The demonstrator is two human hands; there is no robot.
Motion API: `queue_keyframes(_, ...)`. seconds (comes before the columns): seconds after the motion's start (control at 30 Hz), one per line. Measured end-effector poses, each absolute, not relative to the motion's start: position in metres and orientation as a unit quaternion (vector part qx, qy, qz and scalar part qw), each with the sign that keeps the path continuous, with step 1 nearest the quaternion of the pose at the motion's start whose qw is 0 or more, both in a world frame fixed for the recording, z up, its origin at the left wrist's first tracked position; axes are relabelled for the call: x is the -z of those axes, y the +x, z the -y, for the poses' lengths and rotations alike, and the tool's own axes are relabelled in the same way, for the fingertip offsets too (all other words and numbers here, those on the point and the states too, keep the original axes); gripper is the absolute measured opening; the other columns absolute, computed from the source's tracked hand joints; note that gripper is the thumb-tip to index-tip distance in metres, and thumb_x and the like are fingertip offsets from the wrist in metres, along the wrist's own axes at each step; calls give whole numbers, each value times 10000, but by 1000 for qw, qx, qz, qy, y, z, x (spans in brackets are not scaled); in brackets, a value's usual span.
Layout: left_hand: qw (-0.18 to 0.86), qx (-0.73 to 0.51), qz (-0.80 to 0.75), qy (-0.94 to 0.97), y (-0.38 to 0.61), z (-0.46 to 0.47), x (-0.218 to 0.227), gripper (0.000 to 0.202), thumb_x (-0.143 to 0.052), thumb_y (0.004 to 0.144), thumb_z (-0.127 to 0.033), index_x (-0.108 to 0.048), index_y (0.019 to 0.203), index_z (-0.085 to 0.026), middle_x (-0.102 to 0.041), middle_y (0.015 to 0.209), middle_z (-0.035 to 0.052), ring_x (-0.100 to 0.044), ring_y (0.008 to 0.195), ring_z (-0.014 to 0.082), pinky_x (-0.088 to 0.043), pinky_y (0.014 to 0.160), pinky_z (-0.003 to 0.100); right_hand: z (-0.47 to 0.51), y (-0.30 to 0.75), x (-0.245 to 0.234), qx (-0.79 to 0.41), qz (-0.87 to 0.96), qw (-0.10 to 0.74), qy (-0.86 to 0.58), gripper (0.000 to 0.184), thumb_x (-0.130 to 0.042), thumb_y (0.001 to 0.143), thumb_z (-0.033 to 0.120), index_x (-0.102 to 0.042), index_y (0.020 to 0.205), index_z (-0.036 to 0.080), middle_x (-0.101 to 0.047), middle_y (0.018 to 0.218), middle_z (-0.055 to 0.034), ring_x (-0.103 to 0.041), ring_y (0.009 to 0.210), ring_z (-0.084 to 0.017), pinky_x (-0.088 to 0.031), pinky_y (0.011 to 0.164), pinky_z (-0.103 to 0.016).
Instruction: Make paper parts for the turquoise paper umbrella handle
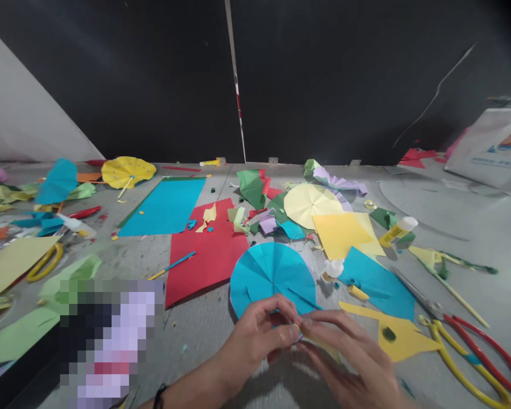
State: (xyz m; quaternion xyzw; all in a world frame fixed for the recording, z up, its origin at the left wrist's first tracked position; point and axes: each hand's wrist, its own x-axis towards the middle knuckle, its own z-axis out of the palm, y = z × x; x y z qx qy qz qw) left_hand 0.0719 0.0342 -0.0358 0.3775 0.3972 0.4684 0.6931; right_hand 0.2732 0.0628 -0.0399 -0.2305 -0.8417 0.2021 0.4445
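A pale wall (25,102) at left meets the dark panel (153,85) behind the gray table (204,335). Right of a red sheet (204,255), a blue paper disc (268,267) lies flat, creases fanning from its center. Over its near edge, the left hand (266,329) pinches a small yellow strip (329,349) between fingertips. The strip's long axis slants down rightward beneath the right hand (351,352), whose fingertips also grip it; it looks narrow and pale, its lower end hidden. Farther right lie scissors (435,310).
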Motion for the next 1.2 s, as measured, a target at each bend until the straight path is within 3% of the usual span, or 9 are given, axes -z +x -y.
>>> queue_keyframes(0.13, 711, -452, -395, 366, 75, -30, 39, 460, -899, 743, -538, -690, 893, -156, -563, 862, -10, -407, 522, 39, -331, 433, 178, -62, 274, 39, -197, 832, 465, -228, 349, -664, 931, -14, -698, 1203, 201, -794, 983, -77, -776, 903, -189, -652, 765, -265)
queue_keyframes(0.3, 718, -455, -384, 360, 71, -33, 38, 459, -919, 705, -536, -717, 820, -140, -579, 920, 24, -534, 588, 73, -357, 417, 170, -65, 273, 37, -219, 827, 464, -230, 343, -660, 927, -10, -697, 1183, 215, -811, 980, -80, -777, 878, -200, -661, 756, -290)
queue_keyframes(0.43, 710, -465, -381, 367, 71, -34, 38, 410, -909, 739, -500, -722, 785, -137, -577, 922, 18, -508, 533, 45, -329, 392, 166, -65, 273, 35, -222, 823, 471, -226, 356, -664, 919, -7, -700, 1190, 221, -816, 976, -73, -782, 869, -203, -666, 744, -292)
queue_keyframes(0.87, 699, -473, -392, 366, 75, -33, 43, 480, -843, 787, -589, -707, 797, -129, -573, 923, 22, -531, 549, 56, -346, 411, 174, -64, 270, 37, -203, 817, 481, -244, 307, -698, 929, 52, -719, 1183, 225, -819, 959, -64, -794, 858, -205, -676, 743, -287)
queue_keyframes(1.07, 691, -459, -391, 399, 71, -36, 46, 469, -961, 652, -494, -675, 757, -137, -588, 926, 18, -502, 558, 54, -410, 416, 170, -63, 269, 36, -218, 830, 467, -215, 334, -646, 955, 49, -718, 1212, 250, -828, 1010, -79, -801, 893, -213, -677, 753, -302)
queue_keyframes(1.2, 678, -466, -396, 407, 71, -37, 46, 483, -957, 639, -502, -657, 763, -144, -595, 908, 15, -490, 556, 58, -388, 419, 184, -67, 269, 37, -203, 835, 471, -200, 378, -616, 960, 31, -717, 1242, 263, -842, 1032, -73, -807, 879, -212, -669, 744, -313)
